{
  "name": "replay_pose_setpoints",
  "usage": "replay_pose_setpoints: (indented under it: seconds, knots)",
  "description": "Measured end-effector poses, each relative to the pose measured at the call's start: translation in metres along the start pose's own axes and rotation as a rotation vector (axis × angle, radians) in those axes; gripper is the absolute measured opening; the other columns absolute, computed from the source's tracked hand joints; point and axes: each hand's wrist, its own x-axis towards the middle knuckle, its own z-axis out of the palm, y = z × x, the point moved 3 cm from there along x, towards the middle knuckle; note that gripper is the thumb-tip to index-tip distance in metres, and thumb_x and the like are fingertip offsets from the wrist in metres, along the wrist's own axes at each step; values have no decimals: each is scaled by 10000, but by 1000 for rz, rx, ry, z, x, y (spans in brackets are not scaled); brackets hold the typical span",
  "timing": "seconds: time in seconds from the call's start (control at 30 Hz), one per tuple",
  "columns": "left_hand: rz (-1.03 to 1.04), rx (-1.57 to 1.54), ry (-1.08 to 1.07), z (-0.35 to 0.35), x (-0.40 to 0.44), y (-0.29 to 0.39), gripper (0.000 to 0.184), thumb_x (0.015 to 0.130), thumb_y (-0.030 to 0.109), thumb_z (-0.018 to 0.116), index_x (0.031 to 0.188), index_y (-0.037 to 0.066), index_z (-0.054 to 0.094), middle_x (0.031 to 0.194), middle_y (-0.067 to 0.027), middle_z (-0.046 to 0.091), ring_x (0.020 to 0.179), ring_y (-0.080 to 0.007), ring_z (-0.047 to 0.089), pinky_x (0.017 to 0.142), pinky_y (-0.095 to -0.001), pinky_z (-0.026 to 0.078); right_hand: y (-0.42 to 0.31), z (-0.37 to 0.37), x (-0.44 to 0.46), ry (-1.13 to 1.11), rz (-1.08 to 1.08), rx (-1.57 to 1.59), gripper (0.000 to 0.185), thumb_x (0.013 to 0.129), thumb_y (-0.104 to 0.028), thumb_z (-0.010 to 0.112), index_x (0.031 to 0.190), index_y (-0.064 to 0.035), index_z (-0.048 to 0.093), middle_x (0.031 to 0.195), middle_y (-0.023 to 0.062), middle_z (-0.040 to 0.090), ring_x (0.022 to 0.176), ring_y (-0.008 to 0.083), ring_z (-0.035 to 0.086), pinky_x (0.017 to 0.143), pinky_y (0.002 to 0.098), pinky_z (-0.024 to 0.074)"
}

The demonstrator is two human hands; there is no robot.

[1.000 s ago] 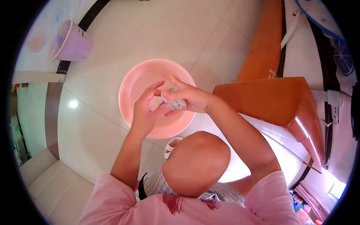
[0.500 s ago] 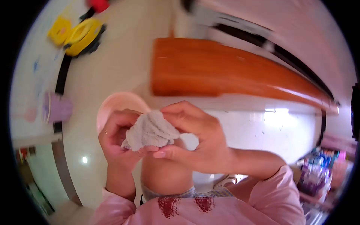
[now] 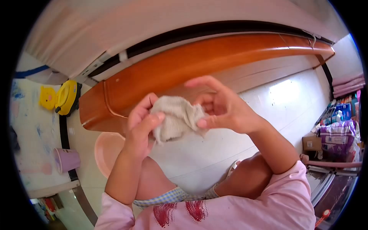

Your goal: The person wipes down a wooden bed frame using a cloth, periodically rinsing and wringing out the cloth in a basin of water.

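A crumpled grey-beige cloth (image 3: 174,117) hangs between my two hands, in front of an orange-brown wooden bed frame. My left hand (image 3: 143,124) pinches its left side, thumb on top. At the cloth's right edge, my right hand (image 3: 224,109) has its thumb against the fabric, with the index finger raised and the other fingers curled. Partly hidden behind my left forearm, a pink basin (image 3: 105,151) stands on the floor.
The wooden bed frame (image 3: 191,57) curves across the view ahead. To the left are a yellow ride-on toy (image 3: 67,97) and a purple bin (image 3: 67,160). At the right are purple packages (image 3: 337,138), a cardboard box (image 3: 311,142) and folded pink cloth (image 3: 347,85).
The view has turned right, from the basin toward the bed frame. The cloth, bunched over the basin earlier, is now more spread out. My right index finger has lifted off it.
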Motion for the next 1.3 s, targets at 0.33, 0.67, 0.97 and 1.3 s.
replay_pose_setpoints:
  seconds: [0.33,0.67,0.97,1.3]
  knots:
    - [-129,-43,-175,13,40,-32,191,893,199,649,989,58,564,910,-14,626,783,-65,574,697,-210,468,1,-58,-19,422,-20,-145,352,782,-19,696,1118,-26,591,1047,83,641,945,153,608,840,284,478]
    - [-2,22,-14,9,41,-27,186,941,183,594,1055,52,529,972,-34,644,827,-64,589,695,-201,468,19,-14,-4,378,-96,-653,429,761,-143,768,1093,44,571,1020,208,653,983,288,641,870,355,501]
    - [26,191,-30,-3,26,-17,189,961,205,564,1060,45,545,899,-4,638,754,-34,547,632,-185,437,37,-6,10,218,118,45,704,810,15,679,1395,-21,289,1234,155,554,1143,221,538,982,336,400]
    - [250,367,60,1,26,-15,150,908,62,595,1037,-1,553,971,-44,625,877,-94,570,788,-218,451,28,-26,1,334,-65,-353,483,783,-45,712,1188,-10,452,940,107,626,823,166,582,741,305,462]
